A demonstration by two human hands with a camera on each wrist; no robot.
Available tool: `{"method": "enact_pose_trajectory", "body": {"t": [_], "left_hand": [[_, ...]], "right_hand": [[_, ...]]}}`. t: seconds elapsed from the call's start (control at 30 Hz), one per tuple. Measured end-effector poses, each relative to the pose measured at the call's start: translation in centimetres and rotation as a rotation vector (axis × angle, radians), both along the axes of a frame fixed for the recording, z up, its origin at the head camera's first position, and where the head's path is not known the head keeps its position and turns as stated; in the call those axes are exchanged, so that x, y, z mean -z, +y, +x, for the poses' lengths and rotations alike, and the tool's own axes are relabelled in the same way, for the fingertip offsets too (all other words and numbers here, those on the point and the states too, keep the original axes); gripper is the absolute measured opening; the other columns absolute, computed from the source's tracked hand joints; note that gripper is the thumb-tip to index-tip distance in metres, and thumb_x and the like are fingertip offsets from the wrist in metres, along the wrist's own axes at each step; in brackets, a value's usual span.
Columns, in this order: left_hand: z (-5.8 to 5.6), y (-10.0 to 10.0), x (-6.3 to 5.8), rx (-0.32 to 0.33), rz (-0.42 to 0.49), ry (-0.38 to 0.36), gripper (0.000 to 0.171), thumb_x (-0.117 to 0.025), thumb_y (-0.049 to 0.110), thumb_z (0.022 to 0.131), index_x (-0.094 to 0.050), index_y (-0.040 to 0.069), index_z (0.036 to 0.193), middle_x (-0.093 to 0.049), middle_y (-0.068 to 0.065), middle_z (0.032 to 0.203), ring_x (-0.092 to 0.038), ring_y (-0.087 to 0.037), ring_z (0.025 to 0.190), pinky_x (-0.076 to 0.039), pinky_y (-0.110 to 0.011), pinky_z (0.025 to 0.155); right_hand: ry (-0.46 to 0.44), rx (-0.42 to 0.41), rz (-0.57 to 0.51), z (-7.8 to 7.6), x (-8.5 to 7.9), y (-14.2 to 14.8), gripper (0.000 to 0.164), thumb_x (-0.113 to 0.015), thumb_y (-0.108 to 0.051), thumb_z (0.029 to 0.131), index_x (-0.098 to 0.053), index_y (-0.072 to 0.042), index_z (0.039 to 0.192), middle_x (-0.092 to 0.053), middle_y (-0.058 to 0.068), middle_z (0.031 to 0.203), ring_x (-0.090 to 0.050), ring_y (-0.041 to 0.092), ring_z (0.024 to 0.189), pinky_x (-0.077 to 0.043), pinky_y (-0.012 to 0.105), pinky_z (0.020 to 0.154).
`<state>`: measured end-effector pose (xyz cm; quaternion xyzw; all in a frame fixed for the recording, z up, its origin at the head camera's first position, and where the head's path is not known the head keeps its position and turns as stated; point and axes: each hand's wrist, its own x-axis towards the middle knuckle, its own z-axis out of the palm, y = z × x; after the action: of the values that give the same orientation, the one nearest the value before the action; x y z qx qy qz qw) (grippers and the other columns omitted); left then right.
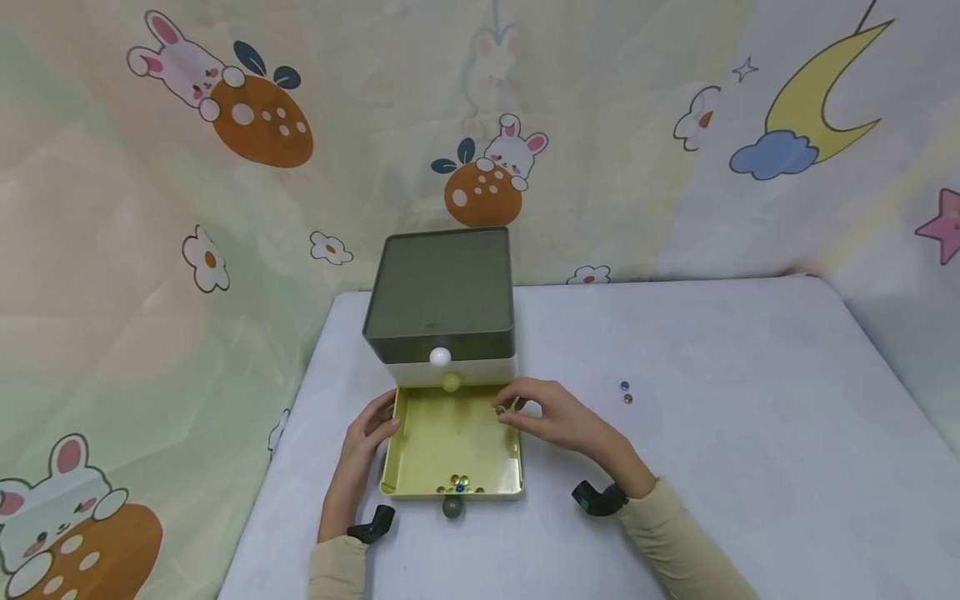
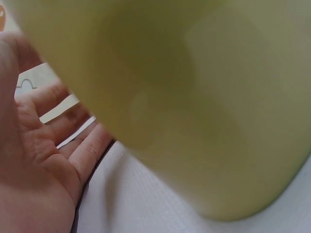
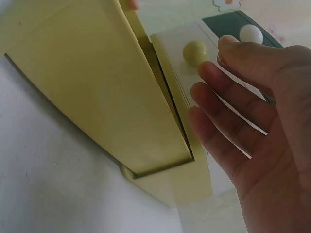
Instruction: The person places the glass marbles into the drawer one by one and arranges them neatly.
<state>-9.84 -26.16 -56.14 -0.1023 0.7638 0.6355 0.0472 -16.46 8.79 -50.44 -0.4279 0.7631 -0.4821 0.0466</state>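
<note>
A pulled-out yellow-green drawer point(image 1: 450, 442) juts from the small storage box point(image 1: 442, 292). Against its left side wall rests my left hand point(image 1: 372, 429), thumb by the rim; in the left wrist view the fingers point(image 2: 87, 150) lie loosely extended along the outside. Over the drawer's right edge, my right hand point(image 1: 543, 411) pinches a small amber glass marble point(image 1: 500, 410) between thumb and fingertips. The right wrist view hides that marble and shows the other fingers point(image 3: 221, 124) slightly bent. Several marbles point(image 1: 460, 488) sit at the drawer's front end.
Two loose marbles, one blue point(image 1: 625, 386) and one amber point(image 1: 628, 399), lie on the white-covered table point(image 1: 750, 433) at the right. Round knobs stick out from the box front, a white one point(image 1: 440, 357) above a yellow-green one point(image 1: 451, 382). A dark green knob point(image 1: 452, 507) is on the drawer.
</note>
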Motion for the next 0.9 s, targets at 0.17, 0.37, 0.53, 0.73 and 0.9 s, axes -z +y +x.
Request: {"method": "enact_pose_trajectory", "body": {"t": [0.17, 0.37, 0.53, 0.73, 0.9], "left_hand": [[0.0, -0.1, 0.1, 0.008, 0.011, 0.007, 0.053, -0.065, 0.030, 0.103, -0.050, 0.024, 0.153, -0.051, -0.005, 0.158, -0.044, -0.026, 0.148, -0.025, -0.056, 0.128], [0.1, -0.2, 0.2, 0.010, 0.024, 0.029, 0.053, -0.065, 0.028, 0.103, -0.050, 0.025, 0.153, -0.051, -0.002, 0.158, -0.043, -0.024, 0.149, -0.027, -0.052, 0.127], [0.1, -0.3, 0.2, 0.012, 0.017, 0.023, 0.052, -0.065, 0.029, 0.103, -0.050, 0.026, 0.153, -0.052, -0.003, 0.157, -0.044, -0.024, 0.148, -0.026, -0.054, 0.127], [0.1, -0.2, 0.2, 0.015, 0.018, 0.026, 0.053, -0.065, 0.030, 0.103, -0.050, 0.025, 0.153, -0.051, -0.003, 0.158, -0.043, -0.025, 0.149, -0.026, -0.054, 0.128], [0.1, -0.2, 0.2, 0.008, 0.010, 0.019, 0.053, -0.065, 0.030, 0.102, -0.050, 0.026, 0.153, -0.052, -0.001, 0.157, -0.045, -0.021, 0.146, -0.029, -0.051, 0.126]], "right_hand": [[0.018, -0.012, 0.052, 0.0, 0.0, -1.0, 0.020, -0.072, -0.015, 0.099, -0.072, -0.014, 0.119, -0.076, -0.001, 0.107, -0.067, 0.007, 0.095, -0.059, 0.028, 0.085], [0.039, -0.025, 0.108, 0.0, -0.3, -2.2, 0.021, -0.072, -0.015, 0.099, -0.072, -0.011, 0.119, -0.075, -0.004, 0.105, -0.067, 0.006, 0.095, -0.057, 0.024, 0.079], [0.042, -0.040, 0.175, 0.0, -0.3, -3.0, 0.018, -0.072, -0.012, 0.099, -0.072, -0.009, 0.117, -0.075, -0.003, 0.105, -0.067, 0.008, 0.097, -0.058, 0.026, 0.084], [0.052, -0.035, 0.274, -0.1, -0.2, -3.9, 0.019, -0.071, -0.015, 0.100, -0.073, -0.009, 0.118, -0.075, -0.005, 0.106, -0.067, 0.007, 0.098, -0.058, 0.025, 0.087], [0.137, -0.043, 0.359, -0.3, 0.1, -4.6, 0.017, -0.070, -0.021, 0.101, -0.073, -0.014, 0.116, -0.073, -0.007, 0.105, -0.064, 0.006, 0.096, -0.056, 0.025, 0.086]]}}
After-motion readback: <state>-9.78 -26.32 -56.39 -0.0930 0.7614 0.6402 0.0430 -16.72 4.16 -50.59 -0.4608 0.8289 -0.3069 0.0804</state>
